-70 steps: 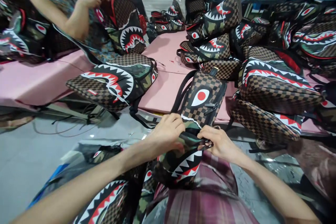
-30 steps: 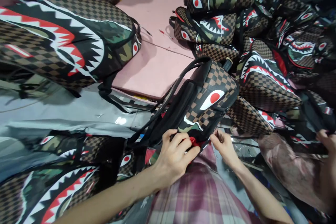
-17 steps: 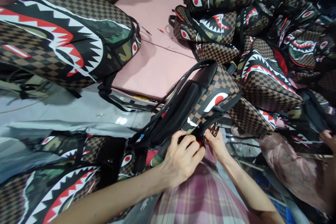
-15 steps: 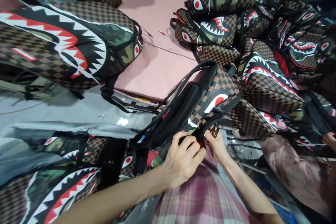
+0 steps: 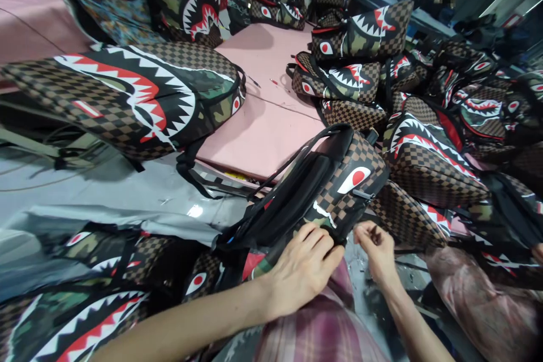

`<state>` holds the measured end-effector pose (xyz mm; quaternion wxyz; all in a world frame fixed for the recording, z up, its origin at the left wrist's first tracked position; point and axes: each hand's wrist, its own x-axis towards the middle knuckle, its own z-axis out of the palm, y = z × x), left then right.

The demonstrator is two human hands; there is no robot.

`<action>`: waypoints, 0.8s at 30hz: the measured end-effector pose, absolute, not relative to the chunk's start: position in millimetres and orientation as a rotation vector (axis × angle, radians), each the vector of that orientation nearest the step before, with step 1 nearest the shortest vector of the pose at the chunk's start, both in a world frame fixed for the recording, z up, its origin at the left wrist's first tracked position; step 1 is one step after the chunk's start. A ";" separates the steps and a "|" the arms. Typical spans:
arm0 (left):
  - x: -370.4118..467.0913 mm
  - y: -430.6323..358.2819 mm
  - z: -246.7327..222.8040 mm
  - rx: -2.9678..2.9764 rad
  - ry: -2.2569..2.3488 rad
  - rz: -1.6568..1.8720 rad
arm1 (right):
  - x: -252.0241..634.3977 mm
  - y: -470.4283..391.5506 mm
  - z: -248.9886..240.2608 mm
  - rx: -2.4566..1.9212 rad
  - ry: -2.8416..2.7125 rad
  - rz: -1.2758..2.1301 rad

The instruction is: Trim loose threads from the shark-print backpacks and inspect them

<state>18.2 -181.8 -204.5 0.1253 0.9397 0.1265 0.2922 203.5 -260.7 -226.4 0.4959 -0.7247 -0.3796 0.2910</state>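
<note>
A brown-and-black checked backpack (image 5: 335, 203) with a red-and-white eye print leans tilted against the table edge in front of me, its black padded back and straps turned to the left. My left hand (image 5: 307, 268) grips its lower side, fingers bent over the edge near the camouflage patch. A zipper pull (image 5: 363, 195) juts from the bag's right side below the eye. Just right of that side is my right hand (image 5: 375, 246), apart from the bag. Its fingers are curled and pinched together; whatever they hold cannot be made out.
A pink-topped table (image 5: 246, 136) lies ahead, with a pen-like red item (image 5: 274, 82) on it. A large shark-print backpack (image 5: 139, 99) lies at its left edge. Stacked backpacks (image 5: 352, 76) fill the right; more bags (image 5: 102, 305) lie lower left. A person's sleeve (image 5: 479, 288) is at right.
My right hand has drawn away from the backpack's lower edge, toward the right; the dark object seen in it is no longer distinguishable. My left hand still grips the bag. The view has tilted up.
</note>
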 end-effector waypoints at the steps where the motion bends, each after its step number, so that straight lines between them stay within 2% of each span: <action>1: 24.8 -179.3 -203.7 2.773 0.348 0.827 | 208.1 -258.2 -215.8 -1.820 -0.982 0.581; 5: 70.5 -180.4 -206.1 2.912 0.356 0.774 | 218.1 -219.4 -180.9 -2.039 -1.208 0.421; 8: 98.0 -193.8 -209.7 2.921 0.348 0.765 | 229.4 -187.8 -179.4 -2.236 -1.209 0.380; 12: 94.0 -190.6 -210.4 2.684 0.115 1.020 | 245.2 -181.7 -193.4 -2.150 -1.162 0.591; 14: 85.3 -168.2 -210.0 2.513 0.147 1.123 | 248.3 -187.0 -197.2 -2.118 -1.152 0.594; 18: 87.6 -104.7 -217.3 2.304 0.518 0.993 | 247.0 -191.3 -195.4 -2.085 -1.131 0.626; 24: 114.4 -79.0 -234.2 2.262 0.399 0.912 | 245.9 -189.4 -193.4 -2.055 -1.089 0.648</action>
